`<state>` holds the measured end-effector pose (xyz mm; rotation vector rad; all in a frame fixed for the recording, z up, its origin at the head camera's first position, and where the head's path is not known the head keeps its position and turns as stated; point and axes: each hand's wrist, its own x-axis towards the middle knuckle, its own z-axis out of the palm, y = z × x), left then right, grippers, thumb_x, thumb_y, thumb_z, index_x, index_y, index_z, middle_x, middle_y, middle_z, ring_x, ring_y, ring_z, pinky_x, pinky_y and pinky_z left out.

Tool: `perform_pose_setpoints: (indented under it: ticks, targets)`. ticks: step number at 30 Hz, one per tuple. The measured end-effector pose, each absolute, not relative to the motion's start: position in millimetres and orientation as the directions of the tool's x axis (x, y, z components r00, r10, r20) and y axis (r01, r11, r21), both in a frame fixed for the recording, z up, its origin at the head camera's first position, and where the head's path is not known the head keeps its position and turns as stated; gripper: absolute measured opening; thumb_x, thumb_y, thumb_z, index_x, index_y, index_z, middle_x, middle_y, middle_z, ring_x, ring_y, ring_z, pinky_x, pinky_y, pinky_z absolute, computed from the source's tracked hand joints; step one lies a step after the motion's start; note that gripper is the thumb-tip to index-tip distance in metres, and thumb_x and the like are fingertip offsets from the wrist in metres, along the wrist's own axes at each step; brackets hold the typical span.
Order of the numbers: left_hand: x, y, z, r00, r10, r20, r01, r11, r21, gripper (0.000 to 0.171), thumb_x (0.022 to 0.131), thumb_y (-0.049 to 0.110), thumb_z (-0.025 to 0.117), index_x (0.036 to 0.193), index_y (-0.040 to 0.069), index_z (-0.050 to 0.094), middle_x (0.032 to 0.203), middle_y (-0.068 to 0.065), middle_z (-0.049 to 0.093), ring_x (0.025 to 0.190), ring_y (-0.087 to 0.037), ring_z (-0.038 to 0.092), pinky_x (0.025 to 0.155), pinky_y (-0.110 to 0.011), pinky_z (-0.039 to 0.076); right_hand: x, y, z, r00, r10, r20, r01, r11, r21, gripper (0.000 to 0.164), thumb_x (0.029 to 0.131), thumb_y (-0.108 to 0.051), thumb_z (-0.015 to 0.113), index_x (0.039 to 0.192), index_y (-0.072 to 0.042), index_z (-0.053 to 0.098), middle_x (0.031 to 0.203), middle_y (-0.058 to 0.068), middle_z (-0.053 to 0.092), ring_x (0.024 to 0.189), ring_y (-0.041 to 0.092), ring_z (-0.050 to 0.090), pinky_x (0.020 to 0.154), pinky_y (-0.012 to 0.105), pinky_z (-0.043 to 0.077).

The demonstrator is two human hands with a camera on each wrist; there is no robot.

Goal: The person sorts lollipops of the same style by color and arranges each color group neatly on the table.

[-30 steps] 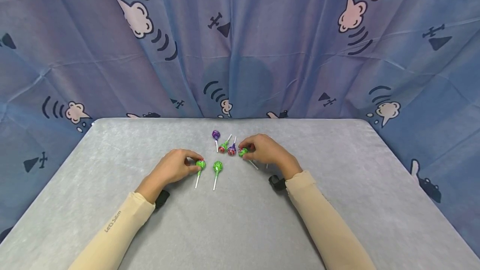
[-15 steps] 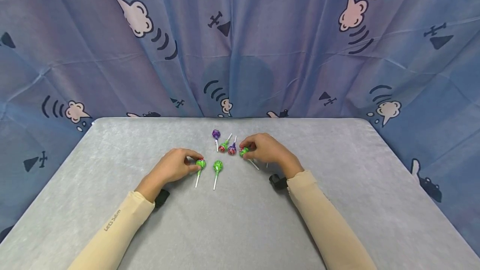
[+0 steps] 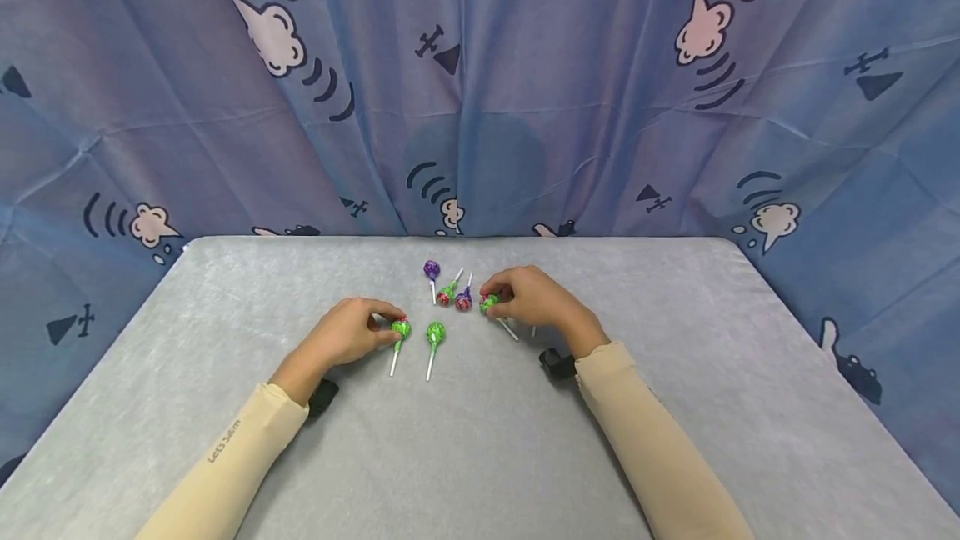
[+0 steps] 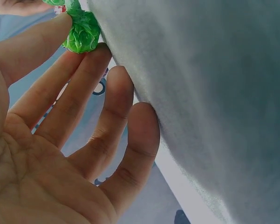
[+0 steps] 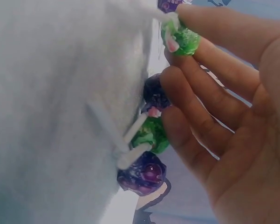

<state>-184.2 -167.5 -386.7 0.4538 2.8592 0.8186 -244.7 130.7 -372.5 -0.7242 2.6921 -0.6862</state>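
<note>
On the table's left half, my left hand (image 3: 352, 332) pinches the head of a green-wrapped lollipop (image 3: 401, 328) between thumb and fingers; its white stick points toward me. In the left wrist view that green lollipop (image 4: 83, 33) sits between the thumb and fingertips, low against the cloth. My right hand (image 3: 534, 298) pinches the head of another green lollipop (image 3: 489, 303), its stick slanting down to the right. Beside the right hand's lower fingers, the right wrist view shows purple lollipops (image 5: 143, 174) and a green lollipop (image 5: 151, 135), mostly hidden from the head view by that hand.
Between the hands lie a green lollipop (image 3: 436, 333), a red-and-green lollipop (image 3: 446, 297), a purple-and-red lollipop (image 3: 464, 301) and a purple lollipop (image 3: 432, 270). Grey cloth covers the table (image 3: 420, 457). A blue patterned curtain (image 3: 495, 90) hangs behind its far edge.
My right hand has shifted very slightly to the right with its lollipop. The left hand and the loose lollipops stay where they were.
</note>
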Motion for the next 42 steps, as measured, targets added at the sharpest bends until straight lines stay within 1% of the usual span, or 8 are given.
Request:
perform_pose_setpoints:
  ticks: [7, 15, 21, 25, 32, 37, 42]
  targets:
    - [-184.2, -165.9, -388.1, -0.947, 0.316, -0.05, 0.241, 0.806, 0.54, 0.031, 0.087, 0.022, 0.077, 0.118, 0.017, 0.074, 0.116, -0.006, 0.073, 0.078, -0.012, 0.058, 0.066, -0.029, 0.043, -245.2, 133.8, -374.1, -0.841, -0.527, -0.124, -0.402, 0.761, -0.51, 0.032, 0.091, -0.023, 0.073, 0.121, -0.014, 0.072, 0.109, 0.001, 0.074, 0.099, 0.016, 0.066, 0.09, 0.038, 0.053]
    - [-181.7, -165.3, -388.1, -0.947, 0.319, -0.046, 0.246, 0.808, 0.536, 0.031, 0.086, 0.022, 0.077, 0.117, 0.016, 0.074, 0.115, -0.006, 0.073, 0.081, -0.012, 0.059, 0.068, -0.03, 0.044, -243.1, 135.2, -373.1, -0.842, -0.528, -0.112, -0.399, 0.749, -0.53, 0.031, 0.09, -0.023, 0.074, 0.119, -0.014, 0.072, 0.107, 0.0, 0.073, 0.097, 0.015, 0.066, 0.087, 0.036, 0.052]
    - [-175.9, -162.4, -386.1, -0.955, 0.291, -0.057, 0.22, 0.823, 0.524, 0.031, 0.086, 0.022, 0.077, 0.116, 0.014, 0.074, 0.116, -0.007, 0.073, 0.091, -0.019, 0.064, 0.078, -0.039, 0.049, -241.4, 136.1, -375.5, -0.85, -0.511, -0.13, -0.371, 0.754, -0.542, 0.031, 0.091, -0.023, 0.073, 0.12, -0.014, 0.072, 0.107, 0.0, 0.073, 0.098, 0.014, 0.066, 0.087, 0.036, 0.053]
    - [-175.2, -160.2, -385.5, -0.954, 0.293, -0.062, 0.219, 0.823, 0.525, 0.032, 0.087, 0.021, 0.076, 0.117, 0.013, 0.074, 0.117, -0.008, 0.073, 0.097, -0.023, 0.066, 0.083, -0.043, 0.051, -239.9, 138.0, -374.9, -0.857, -0.502, -0.117, -0.369, 0.755, -0.541, 0.031, 0.09, -0.023, 0.074, 0.12, -0.014, 0.072, 0.106, 0.0, 0.074, 0.097, 0.015, 0.067, 0.088, 0.036, 0.053]
    - [-177.1, -162.6, -385.0, -0.956, 0.282, -0.078, 0.197, 0.818, 0.54, 0.032, 0.088, 0.021, 0.075, 0.119, 0.014, 0.073, 0.118, -0.008, 0.072, 0.092, -0.02, 0.062, 0.077, -0.037, 0.048, -238.8, 140.3, -371.3, -0.857, -0.504, -0.109, -0.372, 0.75, -0.547, 0.033, 0.09, -0.024, 0.074, 0.121, -0.014, 0.071, 0.105, 0.0, 0.073, 0.095, 0.014, 0.065, 0.085, 0.036, 0.052]
    - [-178.4, -162.6, -383.5, -0.956, 0.281, -0.083, 0.192, 0.815, 0.546, 0.031, 0.088, 0.021, 0.075, 0.118, 0.015, 0.073, 0.118, -0.008, 0.072, 0.092, -0.02, 0.062, 0.076, -0.036, 0.048, -239.6, 142.4, -369.6, -0.858, -0.505, -0.095, -0.382, 0.751, -0.539, 0.033, 0.09, -0.025, 0.074, 0.121, -0.014, 0.071, 0.102, -0.001, 0.072, 0.091, 0.014, 0.063, 0.081, 0.034, 0.05]
    - [-179.8, -160.9, -381.5, -0.955, 0.283, -0.087, 0.191, 0.814, 0.548, 0.03, 0.088, 0.021, 0.075, 0.118, 0.016, 0.074, 0.118, -0.007, 0.072, 0.093, -0.02, 0.062, 0.076, -0.036, 0.048, -240.1, 143.9, -367.9, -0.856, -0.508, -0.093, -0.385, 0.748, -0.541, 0.032, 0.09, -0.024, 0.074, 0.12, -0.014, 0.072, 0.104, 0.0, 0.073, 0.094, 0.014, 0.065, 0.084, 0.035, 0.052]
